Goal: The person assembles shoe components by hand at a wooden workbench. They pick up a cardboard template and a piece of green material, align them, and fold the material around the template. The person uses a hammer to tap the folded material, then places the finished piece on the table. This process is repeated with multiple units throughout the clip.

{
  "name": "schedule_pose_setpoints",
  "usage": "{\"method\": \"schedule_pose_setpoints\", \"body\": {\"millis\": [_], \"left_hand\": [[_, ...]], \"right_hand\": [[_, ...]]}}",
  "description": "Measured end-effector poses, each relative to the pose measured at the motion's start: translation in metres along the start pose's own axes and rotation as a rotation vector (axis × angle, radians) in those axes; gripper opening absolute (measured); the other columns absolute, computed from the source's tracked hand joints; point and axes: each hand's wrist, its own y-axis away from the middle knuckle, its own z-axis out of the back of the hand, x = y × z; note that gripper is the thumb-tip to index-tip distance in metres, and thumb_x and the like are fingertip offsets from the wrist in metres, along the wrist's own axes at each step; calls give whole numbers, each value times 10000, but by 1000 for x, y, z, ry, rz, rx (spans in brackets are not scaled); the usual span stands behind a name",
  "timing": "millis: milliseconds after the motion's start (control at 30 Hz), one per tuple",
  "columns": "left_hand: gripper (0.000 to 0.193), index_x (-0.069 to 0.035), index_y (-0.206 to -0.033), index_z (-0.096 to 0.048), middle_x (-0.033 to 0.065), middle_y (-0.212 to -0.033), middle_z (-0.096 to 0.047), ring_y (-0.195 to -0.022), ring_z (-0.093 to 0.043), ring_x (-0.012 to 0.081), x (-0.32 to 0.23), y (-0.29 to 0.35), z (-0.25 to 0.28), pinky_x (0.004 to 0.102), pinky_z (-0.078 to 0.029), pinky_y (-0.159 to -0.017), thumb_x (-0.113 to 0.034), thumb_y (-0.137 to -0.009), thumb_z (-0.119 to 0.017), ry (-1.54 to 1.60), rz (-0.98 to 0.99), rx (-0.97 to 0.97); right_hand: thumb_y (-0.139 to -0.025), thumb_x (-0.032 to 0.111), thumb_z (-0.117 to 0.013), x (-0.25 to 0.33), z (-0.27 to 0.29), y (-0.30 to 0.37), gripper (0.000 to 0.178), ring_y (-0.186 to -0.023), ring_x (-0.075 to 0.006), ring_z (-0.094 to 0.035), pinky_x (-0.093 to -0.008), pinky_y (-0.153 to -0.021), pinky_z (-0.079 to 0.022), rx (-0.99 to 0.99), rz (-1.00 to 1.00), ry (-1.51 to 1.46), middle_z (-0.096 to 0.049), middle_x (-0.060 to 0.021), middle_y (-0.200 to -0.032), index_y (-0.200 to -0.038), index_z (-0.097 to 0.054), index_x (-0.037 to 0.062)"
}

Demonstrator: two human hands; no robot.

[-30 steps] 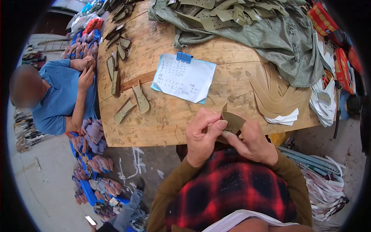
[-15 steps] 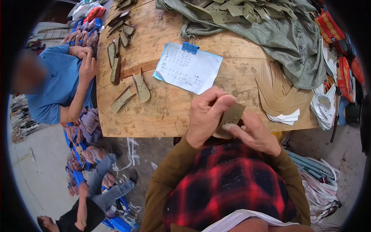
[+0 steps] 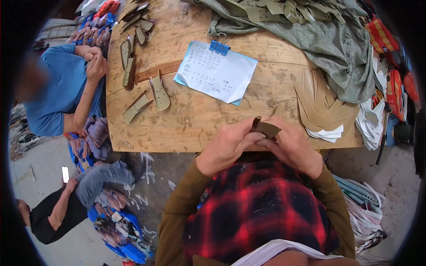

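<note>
Close to my body, over the table's near edge, both hands hold one olive-green shoe upper piece (image 3: 269, 129). It looks curled, with a dark edge standing up at its left end. My left hand (image 3: 227, 145) is closed on that left end, thumb pressed to the lower edge. My right hand (image 3: 294, 146) grips the other side, and its thumb meets the left one underneath. Some fingertips are hidden behind the piece. Two similar olive pieces lie left of my hands: a broad perforated one (image 3: 161, 96) and a narrower one (image 3: 137, 107).
More pieces (image 3: 128, 73) lie along the wooden table's (image 3: 199, 128) left side. A sheet of paper (image 3: 217, 73) has a blue clip. Tan curved cutouts (image 3: 313, 106) and a green sack (image 3: 328, 57) lie to the right. A person in blue (image 3: 66, 88) sits at left; another (image 3: 53, 213) is behind.
My hands have come lower, and the piece has been turned from upright to a flatter, curled position. My left hand has dropped from its top to its side. The person in black now shows a lit phone.
</note>
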Motion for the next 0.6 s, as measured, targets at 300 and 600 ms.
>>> {"method": "schedule_pose_setpoints", "body": {"millis": [300,600], "left_hand": [[557,-33,-1342,-533,151,-1244,-633,-1022,-669,287,3,11,-7,344,-549,-836,11,-810,-694,-12,-207,-138],[426,-15,-1198,-560,246,-1266,-598,-1061,-659,340,26,15,-2,350,-553,-857,57,-794,-674,-139,-477,-472]], "right_hand": [[-761,85,-735,-2,-9,-2,417,-835,-340,-623,-388,-701,-519,-14,68,90,-584,-167,-976,-1118,-540,-1],[-882,144,-695,-6,-2,6,596,-1100,-199,-595,-339,-978,-477,-48,-487,-988,-532,-135,-1314,-1388,-428,-21]]}}
